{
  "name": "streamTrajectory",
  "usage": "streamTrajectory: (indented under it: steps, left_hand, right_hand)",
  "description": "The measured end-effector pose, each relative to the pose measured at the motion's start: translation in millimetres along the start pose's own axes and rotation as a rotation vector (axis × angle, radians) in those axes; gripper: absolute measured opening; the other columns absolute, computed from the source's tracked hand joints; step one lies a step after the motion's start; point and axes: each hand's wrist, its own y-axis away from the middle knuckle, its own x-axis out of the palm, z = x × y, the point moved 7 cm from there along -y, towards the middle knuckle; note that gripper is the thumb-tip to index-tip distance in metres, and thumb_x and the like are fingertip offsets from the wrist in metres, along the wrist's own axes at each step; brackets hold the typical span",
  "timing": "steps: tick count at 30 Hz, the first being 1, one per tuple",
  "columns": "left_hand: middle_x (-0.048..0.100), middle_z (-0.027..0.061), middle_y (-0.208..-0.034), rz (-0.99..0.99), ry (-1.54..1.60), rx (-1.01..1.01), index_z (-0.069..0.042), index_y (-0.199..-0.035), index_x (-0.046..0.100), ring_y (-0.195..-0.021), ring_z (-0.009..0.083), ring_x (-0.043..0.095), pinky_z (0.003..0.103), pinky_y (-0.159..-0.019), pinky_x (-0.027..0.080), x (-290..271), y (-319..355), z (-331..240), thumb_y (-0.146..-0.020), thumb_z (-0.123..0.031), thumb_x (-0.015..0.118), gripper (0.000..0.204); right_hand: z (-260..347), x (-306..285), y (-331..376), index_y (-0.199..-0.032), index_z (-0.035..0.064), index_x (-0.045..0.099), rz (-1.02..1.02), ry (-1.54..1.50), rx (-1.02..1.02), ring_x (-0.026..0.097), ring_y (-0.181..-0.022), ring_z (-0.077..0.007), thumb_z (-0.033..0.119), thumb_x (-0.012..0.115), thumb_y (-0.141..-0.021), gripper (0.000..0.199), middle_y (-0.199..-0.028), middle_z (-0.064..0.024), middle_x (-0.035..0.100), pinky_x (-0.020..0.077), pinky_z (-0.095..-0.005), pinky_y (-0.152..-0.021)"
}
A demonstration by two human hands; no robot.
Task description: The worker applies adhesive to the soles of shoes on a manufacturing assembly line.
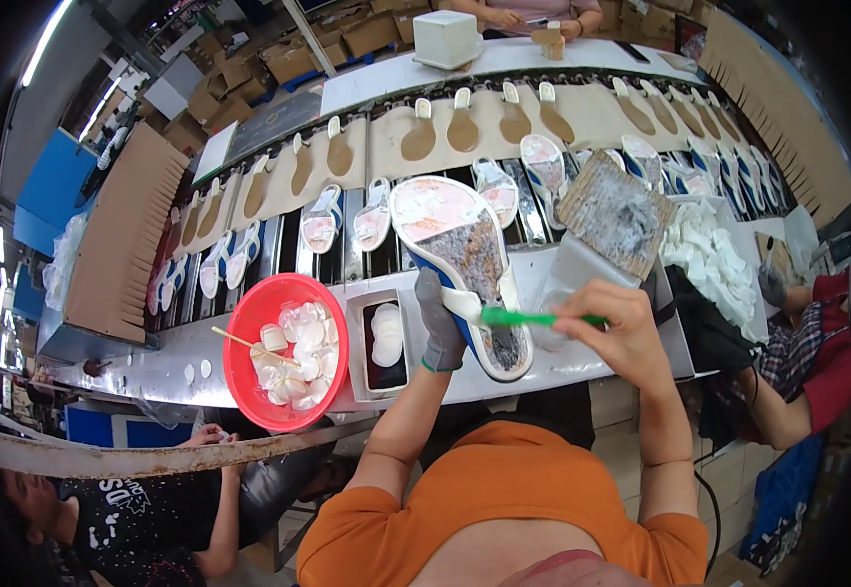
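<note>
My left hand [442, 328], in a grey glove, grips a shoe upper on its last [448, 220] by its side. The upper has blue and white edges, and its underside faces up, partly pale pink and partly rough grey-brown. My bare right hand [613, 328] is closed round the green handle of a brush [523, 318]. The brush's tip meets the narrow part of the shoe, beside a white piece; I cannot tell whether that piece is bristles or part of the upper. Left of my gloved hand sits an open box [355, 364] with round white pads inside.
A red bowl [232, 342] holds white pieces and sticks. Behind runs a conveyor [381, 147] with rows of tan soles [417, 140] and uppers [322, 220]. A stained board [616, 210] and a white cloth heap [709, 259] lie right. Other people sit left, right and across.
</note>
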Motion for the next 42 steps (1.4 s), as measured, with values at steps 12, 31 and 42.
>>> streamTrajectory:
  steps: [12,31,42]
  left_hand:
    - [0.065,0.0111,-0.118,0.189,-0.032,-0.169,0.000,-0.134,0.052,-0.101,0.0187,0.066,0.033,-0.087,0.054,20.0,5.5,11.8,-0.102,-0.055,0.045,0.064]
    - [0.064,0.0067,-0.102,0.209,-0.387,-0.237,0.003,-0.116,0.059,-0.091,0.0100,0.058,0.028,-0.079,0.049,28.5,20.4,0.9,-0.102,-0.053,0.045,0.059]
    - [0.065,0.0145,-0.120,0.341,-0.267,-0.329,0.001,-0.134,0.051,-0.103,0.0204,0.066,0.035,-0.091,0.054,8.3,18.4,34.7,-0.101,-0.055,0.043,0.065]
  right_hand:
    - [-17.9,-24.3,-8.5,-0.088,-0.0028,0.072,-0.355,0.102,0.117,0.059,-0.068,-0.0117,0.002,0.075,-0.082,0.008,-0.078,-0.0070,0.067,0.0418,-0.0284,-0.058]
    - [-10.8,-21.4,-2.1,-0.088,-0.0049,0.070,-0.224,0.147,0.112,0.061,-0.068,-0.0148,0.000,0.078,-0.079,0.013,-0.079,-0.0086,0.067,0.0457,-0.0263,-0.060]
    - [-3.7,-6.7,-1.7,-0.086,-0.0027,0.070,-0.224,0.233,0.121,0.062,-0.068,-0.0171,0.001,0.077,-0.080,0.011,-0.081,-0.0091,0.066,0.0472,-0.0282,-0.060]
